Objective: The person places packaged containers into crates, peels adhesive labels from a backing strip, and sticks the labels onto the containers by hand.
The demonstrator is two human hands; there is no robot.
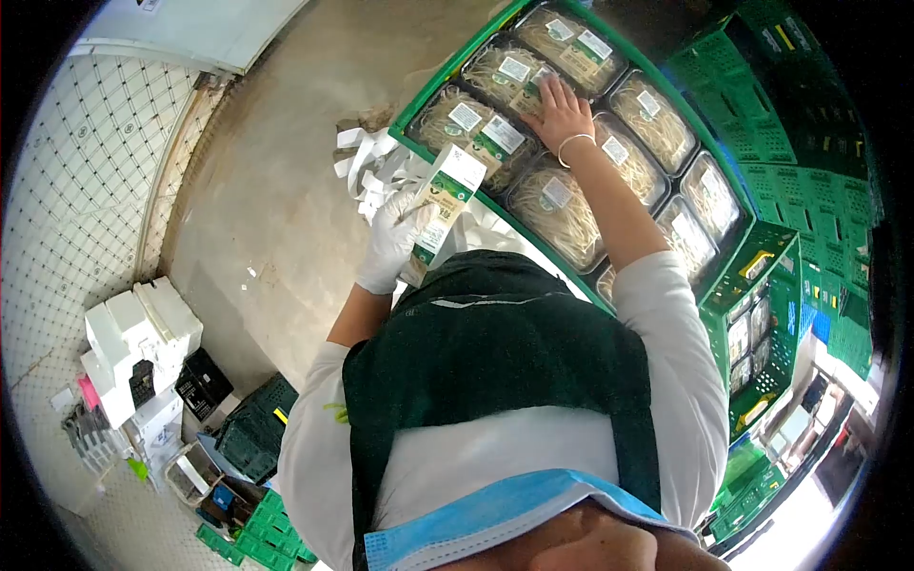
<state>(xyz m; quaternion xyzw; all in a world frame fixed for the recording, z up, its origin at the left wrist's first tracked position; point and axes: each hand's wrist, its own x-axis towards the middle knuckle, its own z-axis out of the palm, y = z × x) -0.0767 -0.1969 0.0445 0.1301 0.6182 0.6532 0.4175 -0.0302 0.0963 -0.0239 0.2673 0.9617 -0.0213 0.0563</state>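
The right hand [564,119] lies spread wide on a pack of pale sprouts [500,68] inside the green crate [428,98]; the gloved left hand [396,233] grasps a strip of printed labels [449,190] by the crate's near left edge, beside loose white strips [367,181] outside it.

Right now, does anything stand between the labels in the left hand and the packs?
Nothing visible except the crate's rim, which the labels in the left hand overlap in view, lies before the closest packs. Farther right, the right forearm crosses over some.
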